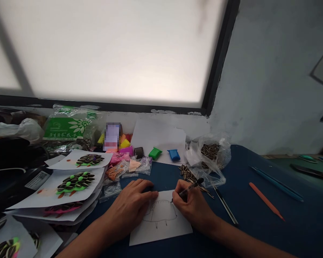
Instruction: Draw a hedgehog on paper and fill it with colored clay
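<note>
A white sheet of paper (161, 233) lies on the dark blue table, bearing a line drawing of a rounded body with short strokes along its top and two small legs. My right hand (195, 204) is closed round a dark pen (195, 186), its tip touching the upper right of the drawn outline. Flat across the sheet's left edge rests my left hand (133, 202), fingers stretched out and covering part of the drawing. Something small and dark shows beside its fingers, too hidden to name.
Stacked cards (70, 184) with sunflower-seed hedgehogs stand at left. Behind are a green seed bag (64, 125), a green clay packet (155, 153), a blue clay packet (174, 154) and a plastic bag of sunflower seeds (210, 152). An orange tool (266, 200) lies at right.
</note>
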`<state>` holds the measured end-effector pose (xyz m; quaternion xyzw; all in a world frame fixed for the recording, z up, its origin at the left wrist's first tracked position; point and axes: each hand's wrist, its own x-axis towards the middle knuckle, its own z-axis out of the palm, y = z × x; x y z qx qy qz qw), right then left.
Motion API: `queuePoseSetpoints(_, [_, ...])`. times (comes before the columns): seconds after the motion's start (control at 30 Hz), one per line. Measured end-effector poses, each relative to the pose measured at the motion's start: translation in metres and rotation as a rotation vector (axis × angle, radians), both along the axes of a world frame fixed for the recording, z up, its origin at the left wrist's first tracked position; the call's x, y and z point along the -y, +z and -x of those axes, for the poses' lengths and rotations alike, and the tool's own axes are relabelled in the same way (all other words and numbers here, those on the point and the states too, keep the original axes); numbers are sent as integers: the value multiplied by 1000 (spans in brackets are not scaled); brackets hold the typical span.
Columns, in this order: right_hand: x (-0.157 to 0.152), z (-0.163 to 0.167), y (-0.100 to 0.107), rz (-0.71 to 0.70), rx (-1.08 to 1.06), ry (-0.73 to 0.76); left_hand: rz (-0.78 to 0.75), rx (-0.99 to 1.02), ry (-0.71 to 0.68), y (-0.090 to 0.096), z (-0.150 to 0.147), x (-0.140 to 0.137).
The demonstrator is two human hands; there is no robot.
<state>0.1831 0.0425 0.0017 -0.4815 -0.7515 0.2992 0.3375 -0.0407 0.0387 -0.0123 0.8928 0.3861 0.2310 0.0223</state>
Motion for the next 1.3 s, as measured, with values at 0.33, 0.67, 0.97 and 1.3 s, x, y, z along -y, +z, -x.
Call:
queuePoseSetpoints(0.33, [1, 1, 2, 11, 8, 12, -22, 24, 0, -3, 0, -1])
queuePoseSetpoints(0.67, [2, 0, 3, 36, -35, 33, -26, 40, 5, -4, 0, -1])
queuePoseSetpoints(0.97, [17, 14, 7, 142, -125, 171, 2, 27, 23, 2, -2, 1])
queuePoseSetpoints(1.3, [17, 21, 0, 159, -80, 162, 31, 48, 15, 1, -1, 0])
